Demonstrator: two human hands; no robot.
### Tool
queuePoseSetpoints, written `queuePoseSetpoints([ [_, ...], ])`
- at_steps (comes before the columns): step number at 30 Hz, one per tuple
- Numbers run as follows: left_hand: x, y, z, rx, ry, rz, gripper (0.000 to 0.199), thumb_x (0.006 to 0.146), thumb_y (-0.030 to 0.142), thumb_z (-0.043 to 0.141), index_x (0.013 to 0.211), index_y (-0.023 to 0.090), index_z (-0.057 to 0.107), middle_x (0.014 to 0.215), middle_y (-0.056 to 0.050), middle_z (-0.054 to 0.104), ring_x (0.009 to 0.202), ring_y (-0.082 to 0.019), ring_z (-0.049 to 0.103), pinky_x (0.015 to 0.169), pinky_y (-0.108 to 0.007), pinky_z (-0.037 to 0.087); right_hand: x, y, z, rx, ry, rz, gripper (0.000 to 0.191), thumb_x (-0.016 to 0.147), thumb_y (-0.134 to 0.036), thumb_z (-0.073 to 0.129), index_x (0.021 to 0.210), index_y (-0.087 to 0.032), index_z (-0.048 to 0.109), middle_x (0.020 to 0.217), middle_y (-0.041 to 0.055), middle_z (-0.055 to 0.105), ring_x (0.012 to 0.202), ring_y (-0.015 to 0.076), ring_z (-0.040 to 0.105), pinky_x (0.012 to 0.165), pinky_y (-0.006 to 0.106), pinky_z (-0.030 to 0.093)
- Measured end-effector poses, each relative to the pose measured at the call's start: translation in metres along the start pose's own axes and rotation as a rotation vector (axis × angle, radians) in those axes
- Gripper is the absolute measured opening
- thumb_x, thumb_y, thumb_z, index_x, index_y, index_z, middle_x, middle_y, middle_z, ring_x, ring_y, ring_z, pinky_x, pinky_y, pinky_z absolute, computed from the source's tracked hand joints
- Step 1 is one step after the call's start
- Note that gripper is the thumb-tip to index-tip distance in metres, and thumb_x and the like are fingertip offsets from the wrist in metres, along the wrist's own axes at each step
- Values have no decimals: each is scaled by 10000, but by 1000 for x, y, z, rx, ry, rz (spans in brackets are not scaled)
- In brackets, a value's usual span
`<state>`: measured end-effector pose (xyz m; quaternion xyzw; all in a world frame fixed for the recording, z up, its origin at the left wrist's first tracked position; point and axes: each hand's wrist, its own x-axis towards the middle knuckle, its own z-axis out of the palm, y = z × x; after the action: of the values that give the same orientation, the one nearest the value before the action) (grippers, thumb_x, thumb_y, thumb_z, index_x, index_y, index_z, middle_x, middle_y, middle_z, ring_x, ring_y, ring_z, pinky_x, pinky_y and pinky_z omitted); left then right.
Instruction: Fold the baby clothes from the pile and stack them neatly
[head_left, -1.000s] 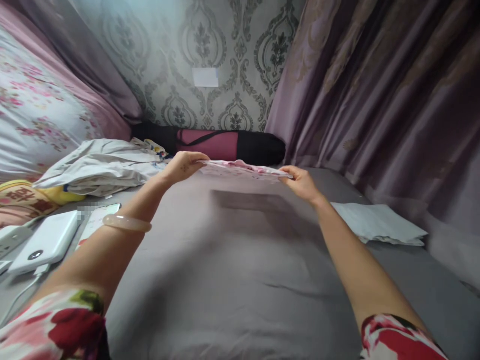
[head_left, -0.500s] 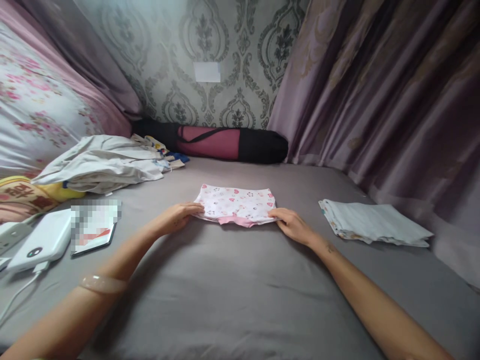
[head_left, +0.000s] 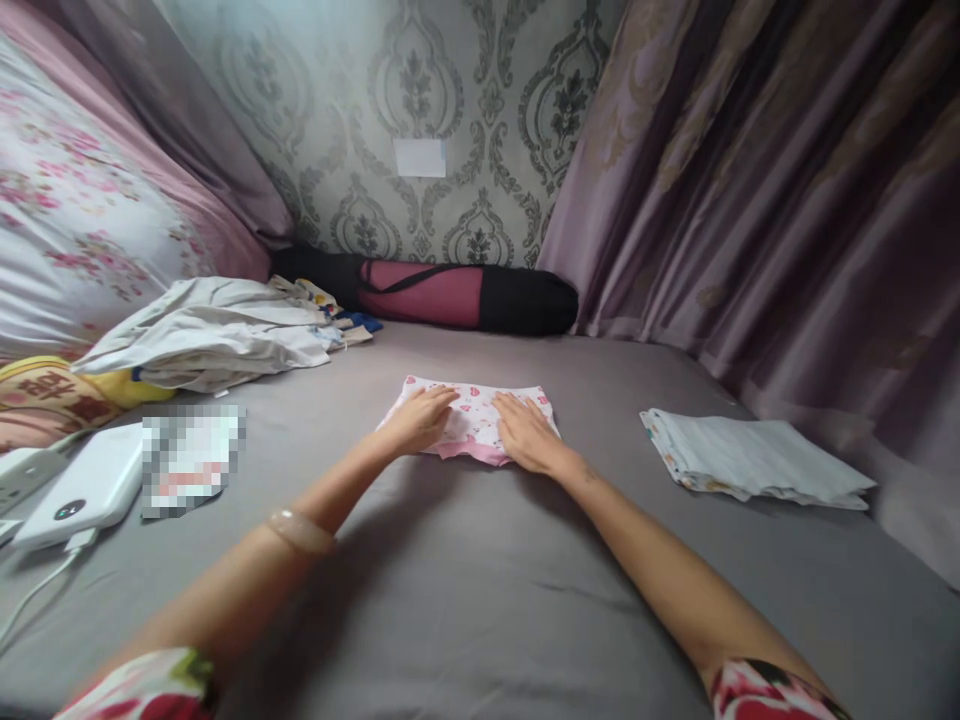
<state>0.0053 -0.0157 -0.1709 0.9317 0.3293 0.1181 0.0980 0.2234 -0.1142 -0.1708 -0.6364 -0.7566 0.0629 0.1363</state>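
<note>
A folded white garment (head_left: pixel 474 425) with pink prints and a pink lower edge lies flat on the grey sheet in the middle of the head view. It looks like children's underpants, though the fold hides its full shape. My left hand (head_left: pixel 421 418) rests palm down on its left half, fingers stretched forward. On the right half lies my right hand (head_left: pixel 526 430), also flat with the fingers extended. Both hands touch the top of the cloth, and neither grips it.
To the right is a folded pale cloth stack (head_left: pixel 757 458). At left lie a rumpled heap of light clothes (head_left: pixel 217 335), a white power bank (head_left: pixel 90 490) with a cable, and a blurred-out flat object (head_left: pixel 191 460). A black and maroon long bag (head_left: pixel 427 293) lies along the wall.
Both hands have left the garment's side edges and moved inward onto its top. Their fingers now lie flat instead of holding the corners.
</note>
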Motion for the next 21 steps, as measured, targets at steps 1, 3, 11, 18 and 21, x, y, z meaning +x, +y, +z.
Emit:
queuePoseSetpoints([
  [1, 10, 5, 8, 30, -31, -3, 459, 941, 221, 323, 1368, 154, 479, 1461, -119, 468, 1380, -234, 377, 1150, -395, 245, 9, -7, 5, -14, -39, 7, 557, 943, -266, 277, 1474, -122, 364, 1548, 102, 323, 1448, 221, 227, 1188, 442, 106],
  [3, 26, 10, 21, 91, -68, -41, 464, 953, 230, 324, 1399, 159, 431, 1491, -128, 424, 1410, -250, 325, 1157, -440, 216, 25, -15, 13, -33, -96, 26, 591, 954, -292, 253, 1502, -73, 286, 1568, 132, 261, 1462, 247, 180, 1186, 475, 72],
  [11, 42, 0, 45, 173, -88, -170, 518, 993, 395, 247, 1445, 167, 357, 1536, -145, 342, 1419, -308, 286, 1134, -522, 212, 51, -12, 32, -52, -182, 132, 609, 967, -336, 210, 1528, -100, 219, 1593, 108, 195, 1465, 269, 153, 1175, 491, 92],
  [18, 43, 5, 35, 175, -124, -175, 526, 987, 410, 270, 1441, 166, 374, 1546, -136, 325, 1428, -320, 268, 1126, -524, 230, 53, -8, 23, -20, -203, 143, 599, 969, -335, 196, 1524, -114, 238, 1594, 99, 197, 1466, 242, 152, 1174, 478, 99],
  [21, 42, 3, 34, 169, -87, -201, 535, 994, 408, 243, 1452, 157, 359, 1547, -142, 322, 1444, -314, 232, 1136, -526, 203, 52, -2, 17, -28, -120, 167, 590, 970, -318, 191, 1511, -94, 268, 1593, 110, 196, 1470, 231, 137, 1181, 468, 69],
])
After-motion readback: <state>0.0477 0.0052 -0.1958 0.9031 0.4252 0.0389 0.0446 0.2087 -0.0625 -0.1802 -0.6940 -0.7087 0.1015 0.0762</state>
